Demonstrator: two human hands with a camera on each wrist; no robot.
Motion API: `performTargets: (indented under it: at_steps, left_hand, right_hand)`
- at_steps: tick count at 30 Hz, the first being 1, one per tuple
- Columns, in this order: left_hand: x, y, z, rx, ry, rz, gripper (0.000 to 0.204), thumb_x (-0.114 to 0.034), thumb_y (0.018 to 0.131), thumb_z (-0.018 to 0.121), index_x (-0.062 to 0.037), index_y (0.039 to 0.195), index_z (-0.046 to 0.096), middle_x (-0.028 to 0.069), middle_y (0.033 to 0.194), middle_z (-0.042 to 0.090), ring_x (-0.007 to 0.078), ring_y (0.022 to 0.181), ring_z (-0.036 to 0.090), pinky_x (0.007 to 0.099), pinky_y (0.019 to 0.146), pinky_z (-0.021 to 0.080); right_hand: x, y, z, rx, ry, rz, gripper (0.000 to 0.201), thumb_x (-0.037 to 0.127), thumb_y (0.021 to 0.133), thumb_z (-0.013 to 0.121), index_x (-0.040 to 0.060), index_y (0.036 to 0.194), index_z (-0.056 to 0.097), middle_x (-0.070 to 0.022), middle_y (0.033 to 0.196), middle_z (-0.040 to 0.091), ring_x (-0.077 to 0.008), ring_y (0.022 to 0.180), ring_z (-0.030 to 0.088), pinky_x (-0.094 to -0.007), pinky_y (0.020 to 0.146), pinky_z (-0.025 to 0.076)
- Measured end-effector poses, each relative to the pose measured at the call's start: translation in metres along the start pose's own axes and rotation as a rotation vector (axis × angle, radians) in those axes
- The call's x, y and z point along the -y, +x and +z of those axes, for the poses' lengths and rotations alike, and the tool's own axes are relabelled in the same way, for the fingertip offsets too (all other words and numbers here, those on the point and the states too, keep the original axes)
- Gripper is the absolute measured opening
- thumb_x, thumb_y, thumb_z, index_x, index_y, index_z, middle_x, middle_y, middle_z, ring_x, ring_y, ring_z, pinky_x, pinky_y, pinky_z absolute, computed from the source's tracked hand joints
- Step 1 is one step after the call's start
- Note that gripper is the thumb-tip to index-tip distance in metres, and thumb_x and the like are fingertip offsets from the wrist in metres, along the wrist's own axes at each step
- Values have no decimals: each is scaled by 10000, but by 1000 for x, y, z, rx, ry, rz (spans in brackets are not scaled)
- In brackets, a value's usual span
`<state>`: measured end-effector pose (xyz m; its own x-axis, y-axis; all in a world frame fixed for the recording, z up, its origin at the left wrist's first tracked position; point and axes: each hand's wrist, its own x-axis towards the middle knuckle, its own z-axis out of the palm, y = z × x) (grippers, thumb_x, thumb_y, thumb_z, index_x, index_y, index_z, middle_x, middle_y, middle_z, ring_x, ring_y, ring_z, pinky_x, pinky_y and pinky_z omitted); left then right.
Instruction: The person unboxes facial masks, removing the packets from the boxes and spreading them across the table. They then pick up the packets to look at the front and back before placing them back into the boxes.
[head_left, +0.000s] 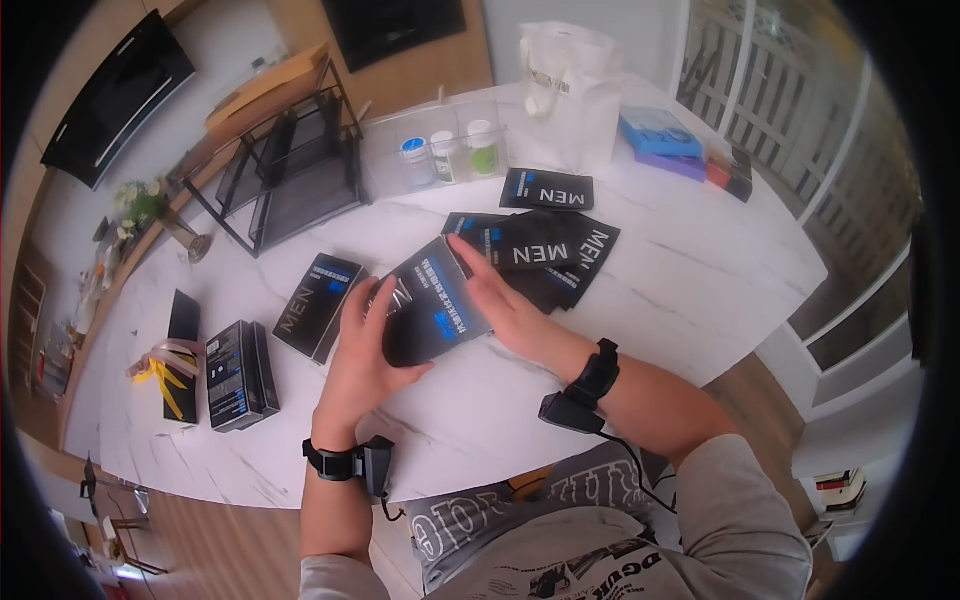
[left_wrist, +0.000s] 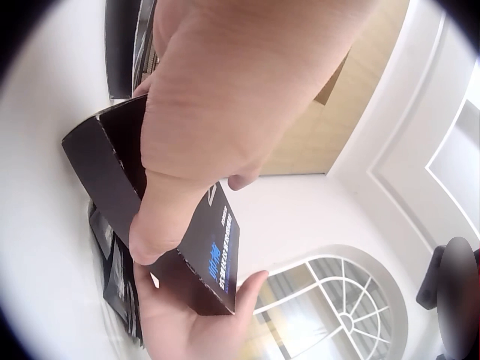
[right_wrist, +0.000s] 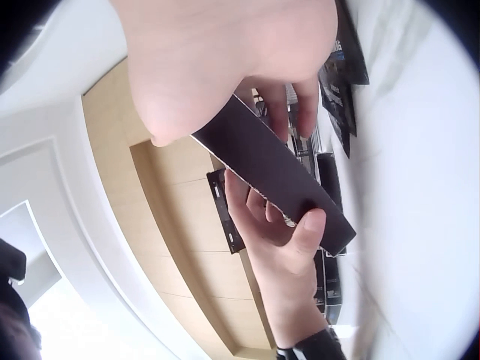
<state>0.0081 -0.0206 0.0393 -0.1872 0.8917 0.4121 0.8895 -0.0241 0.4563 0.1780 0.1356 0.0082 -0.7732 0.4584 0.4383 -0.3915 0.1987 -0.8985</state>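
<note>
A black box (head_left: 440, 300) with blue and white print is held between both hands over the table, tilted. The left hand (head_left: 362, 350) grips its left part, fingers over the printed face and thumb along the near side. At the right end the right hand (head_left: 510, 315) holds the box, its fingers along the far edge. In the left wrist view, one side of the box (left_wrist: 124, 139) shows a dark hollow. A plain black side of the box (right_wrist: 274, 176) faces the right wrist camera. Beside the left hand lies another black MEN box (head_left: 310, 310).
Several black MEN packets (head_left: 540, 245) lie beyond the hands on the marble table (head_left: 660, 290). More black boxes (head_left: 240, 375) and a ribbon bow (head_left: 170, 370) are at left. Behind are a mesh rack (head_left: 310, 190), a clear bin (head_left: 385, 165) with bottles, a white bag (head_left: 565, 110) and coloured boxes (head_left: 660, 135).
</note>
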Motion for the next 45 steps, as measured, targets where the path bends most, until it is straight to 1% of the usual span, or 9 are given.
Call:
performTargets:
  at_steps: [4,7,11,17,28,31,36,39,45]
  left_hand:
    - [5,-1,-7,11,-47,44,1061,-132,545,901,-88,1470,383,205,1465,355,391,1341,404,421,1103,386]
    - [7,-4,-27,-71,64,6,951,-161,589,896,-134,1436,464,224,1474,340,397,1360,379,434,1103,377]
    - [44,-9,-46,-318,173,-108,841,-193,629,871,-127,1392,525,246,1471,357,418,1328,416,442,1088,391]
    - [87,-25,-50,-143,352,-411,670,-253,699,824,-111,1319,614,256,1452,421,405,1363,387,454,1100,381]
    - [83,-25,-59,-442,297,-351,421,-271,822,766,-17,1147,679,226,1262,587,389,1195,544,423,1003,452]
    - [85,-37,-93,-451,456,-318,427,-259,831,764,5,1150,661,234,1238,596,400,1135,579,413,981,469]
    - [122,-79,-160,5,547,-746,876,-537,782,739,45,1382,476,288,1301,569,395,1261,529,419,1059,422]
    - [158,-98,-157,65,520,-871,899,-540,742,762,61,1355,494,305,1383,489,408,1275,504,423,1044,428]
    - [130,-82,-166,-230,378,-645,824,-370,826,702,66,1444,373,289,1294,576,356,1236,553,386,1032,427]
  right_hand:
    - [-15,1,-4,53,76,32,645,413,1076,324,28,1560,139,-133,1593,227,-213,1457,243,-326,1178,199]
    - [-7,5,-2,39,294,170,705,519,1056,272,42,1559,143,-178,1564,277,-265,1332,448,-424,1094,371]
    - [-22,2,-14,46,244,115,577,384,1065,353,34,1517,276,-171,1466,414,-235,1163,564,-369,947,475]
    - [-7,0,-4,66,68,250,326,128,1003,444,1,1284,550,-107,1116,628,-170,1006,607,-305,921,480]
    - [-14,2,-4,7,39,212,184,109,988,546,-3,1102,638,-47,941,657,-105,825,602,-253,795,498]
    - [-22,2,-8,-35,68,218,171,115,991,547,-4,1063,648,-43,920,655,-95,780,592,-243,750,499]
    - [-20,3,-9,-75,71,218,174,130,990,555,-1,1029,662,-39,899,649,-84,754,583,-233,709,495]
    - [-20,4,-8,-68,67,229,179,140,987,561,0,1033,663,-43,894,652,-83,754,583,-232,709,496]
    - [-22,4,-9,-44,66,228,175,129,987,556,-4,1036,660,-51,876,650,-95,770,592,-237,714,500]
